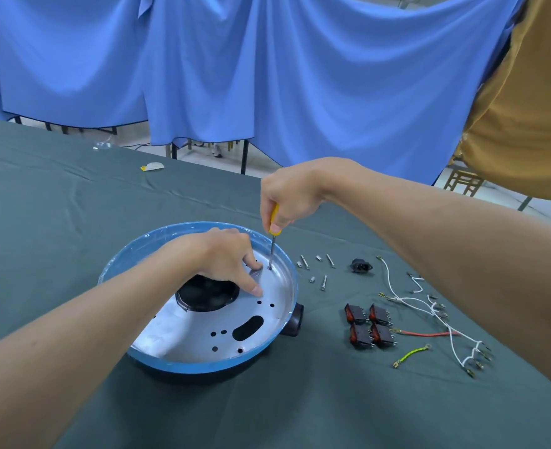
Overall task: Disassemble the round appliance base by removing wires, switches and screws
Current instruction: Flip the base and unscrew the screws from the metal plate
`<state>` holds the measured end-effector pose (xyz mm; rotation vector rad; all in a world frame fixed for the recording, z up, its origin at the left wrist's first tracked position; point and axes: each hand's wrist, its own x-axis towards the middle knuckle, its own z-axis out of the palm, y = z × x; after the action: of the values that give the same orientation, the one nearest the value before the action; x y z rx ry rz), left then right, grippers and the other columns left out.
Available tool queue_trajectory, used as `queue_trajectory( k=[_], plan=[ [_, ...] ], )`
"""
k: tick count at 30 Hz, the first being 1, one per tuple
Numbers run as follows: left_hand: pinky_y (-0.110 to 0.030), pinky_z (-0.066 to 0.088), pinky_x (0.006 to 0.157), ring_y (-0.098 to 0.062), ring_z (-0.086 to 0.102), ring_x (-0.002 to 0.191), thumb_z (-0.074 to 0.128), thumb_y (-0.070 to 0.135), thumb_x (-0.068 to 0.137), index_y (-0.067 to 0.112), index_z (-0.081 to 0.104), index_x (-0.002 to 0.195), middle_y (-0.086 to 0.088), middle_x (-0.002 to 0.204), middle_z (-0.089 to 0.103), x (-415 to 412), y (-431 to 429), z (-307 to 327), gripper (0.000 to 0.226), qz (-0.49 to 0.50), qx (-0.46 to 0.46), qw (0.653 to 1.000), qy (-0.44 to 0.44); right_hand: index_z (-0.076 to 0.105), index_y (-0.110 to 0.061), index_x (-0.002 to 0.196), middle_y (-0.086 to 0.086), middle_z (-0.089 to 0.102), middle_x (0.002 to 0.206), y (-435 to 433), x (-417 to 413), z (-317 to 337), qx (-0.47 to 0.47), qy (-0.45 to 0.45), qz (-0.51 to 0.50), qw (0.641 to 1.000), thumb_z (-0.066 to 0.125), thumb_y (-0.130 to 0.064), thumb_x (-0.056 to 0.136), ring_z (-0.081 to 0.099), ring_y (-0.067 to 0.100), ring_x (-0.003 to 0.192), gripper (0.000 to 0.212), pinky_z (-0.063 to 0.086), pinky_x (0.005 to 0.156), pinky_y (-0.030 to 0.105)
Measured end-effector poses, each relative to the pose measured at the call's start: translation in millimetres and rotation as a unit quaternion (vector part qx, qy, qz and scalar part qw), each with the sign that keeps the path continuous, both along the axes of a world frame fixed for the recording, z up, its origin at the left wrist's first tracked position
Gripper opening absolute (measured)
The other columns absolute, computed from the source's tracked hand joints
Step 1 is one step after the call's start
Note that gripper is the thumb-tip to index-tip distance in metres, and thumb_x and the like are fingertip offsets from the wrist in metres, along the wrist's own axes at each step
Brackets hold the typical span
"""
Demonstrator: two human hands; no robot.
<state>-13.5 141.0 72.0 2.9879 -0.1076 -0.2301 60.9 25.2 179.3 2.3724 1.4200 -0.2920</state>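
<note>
Yellow-handled screwdriver is being gripped in the right hand, its tip being set on a screw in the round appliance base, which is being steadied mid-table by the left hand pressing flat. Rocker switches, wires and loose screws are lying removed alongside; little seems left.

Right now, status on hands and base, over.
Right hand grips screwdriver, tip down in base. Left hand presses base floor. Switches, wires lie beside it. Nothing blocking.

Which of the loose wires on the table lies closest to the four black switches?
The red wire, its ring end almost touching the switches; the white wires and the yellow-green wire lie farther away.
</note>
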Motion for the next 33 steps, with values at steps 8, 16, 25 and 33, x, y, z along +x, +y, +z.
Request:
queue_trajectory(
  k=[8, 16, 25, 33],
  plan=[
    [-0.027, 0.033, 0.067, -0.011, 0.04, 0.074, 0.068, 0.063, 0.079, 0.033, 0.067, 0.125, 0.001, 0.084, 0.047, -4.2, -0.7, 0.8, 0.054, 0.018, -0.015, 1.0, 0.005, 0.071, -0.01, 0.081, 0.0, 0.057, 0.063, -0.5, 3.1, -2.9, 0.016, 0.04, -0.076, 0.996, 0.061, -0.022, 0.093, 0.048, 0.018, 0.058, 0.02, 0.041, 0.053, 0.023],
    [-0.03, 0.035, 0.081, -0.023, 0.044, 0.1, 0.068, 0.064, 0.079, 0.037, 0.06, 0.134, -0.004, 0.115, 0.052, -5.1, -2.4, 2.2, 0.062, 0.033, -0.012, 0.999, 0.01, 0.063, 0.002, 0.077, 0.005, 0.043, 0.055, 2.4, 5.8, -5.8, 0.048, 0.132, -0.255, 0.957, 0.045, -0.01, 0.096, 0.024, 0.017, 0.047, 0.029, 0.018, 0.039, 0.02],
    [-0.028, 0.031, 0.072, -0.014, 0.04, 0.082, 0.068, 0.062, 0.08, 0.035, 0.06, 0.135, 0.004, 0.091, 0.046, -6.1, -4.4, 3.0, 0.061, 0.026, -0.016, 1.0, 0.003, 0.064, 0.005, 0.101, 0.002, 0.047, 0.057, 14.0, 3.0, -1.5, -0.012, 0.144, -0.306, 0.941, 0.046, -0.019, 0.101, 0.027, 0.011, 0.045, 0.029, 0.021, 0.037, 0.017],
    [-0.03, 0.033, 0.076, -0.021, 0.041, 0.087, 0.068, 0.064, 0.079, 0.037, 0.062, 0.132, 0.006, 0.083, 0.041, -3.5, -1.6, 0.5, 0.06, 0.024, -0.012, 1.0, 0.009, 0.062, -0.002, 0.074, 0.006, 0.044, 0.062, 3.0, 8.1, -8.4, 0.0, 0.109, -0.187, 0.976, 0.063, -0.015, 0.094, 0.031, 0.018, 0.049, 0.025, 0.027, 0.039, 0.019]
  ],
)
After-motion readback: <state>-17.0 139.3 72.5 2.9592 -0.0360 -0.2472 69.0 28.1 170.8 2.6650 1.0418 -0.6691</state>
